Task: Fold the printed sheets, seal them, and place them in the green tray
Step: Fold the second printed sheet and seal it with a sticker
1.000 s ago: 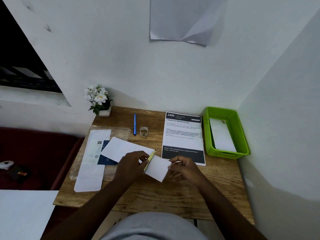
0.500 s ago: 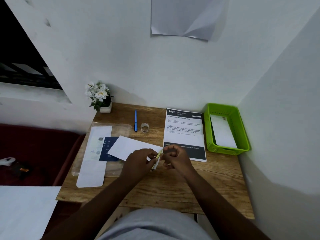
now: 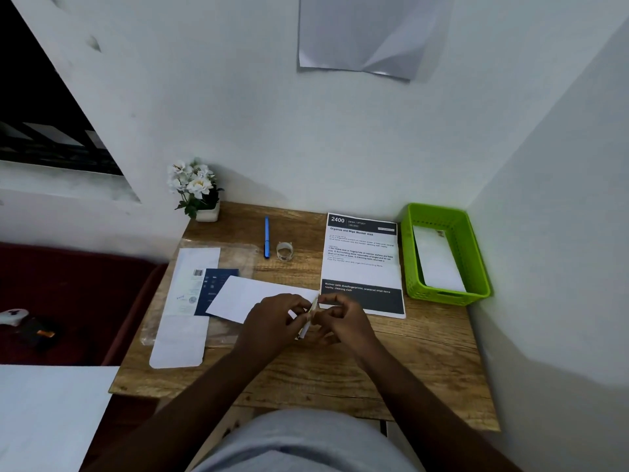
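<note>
Both hands [image 3: 308,318] on folded paper [image 3: 309,316] — edge-on

The sheet [image 3: 309,318] between both hands shows only its edge. Body print on the page [image 3: 361,257] at 1 o'clock is too small to read.

Bare forearms, no sleeves; grey garment [image 3: 299,444] at the lap

Wooden desk [image 3: 391,362] is sitting tucked into a white-walled corner, a dark window [image 3: 41,124] showing upper left, dim light falling everywhere.
</note>
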